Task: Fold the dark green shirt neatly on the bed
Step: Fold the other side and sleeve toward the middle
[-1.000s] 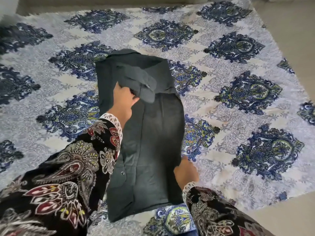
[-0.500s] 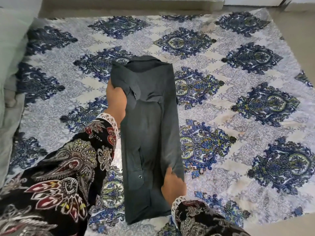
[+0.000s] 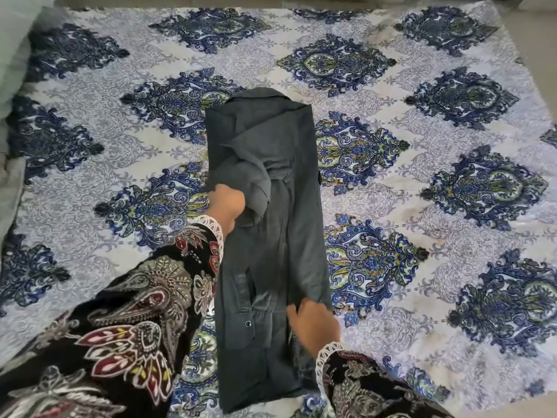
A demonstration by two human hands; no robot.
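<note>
The dark green shirt [image 3: 271, 251] lies on the bed as a long narrow strip, collar end far from me, hem end near. Its sides are folded inward, and a bunched sleeve sits on top near the middle. My left hand [image 3: 226, 205] grips the shirt's left edge beside that bunched sleeve. My right hand [image 3: 313, 322] rests on the lower right part of the strip, fingers pinching the folded right edge. A snap button shows on the flap near the hem.
The bedsheet [image 3: 422, 206] is white-grey with dark blue medallions and spreads wide on both sides of the shirt. A pale pillow or cushion [image 3: 15, 55] lies at the far left. Bare floor [image 3: 536, 55] shows past the sheet's right edge.
The left side and sleeve got folded over the shirt's middle, narrowing it to a strip. My left hand slid down the left edge; my right hand stayed at the lower right edge.
</note>
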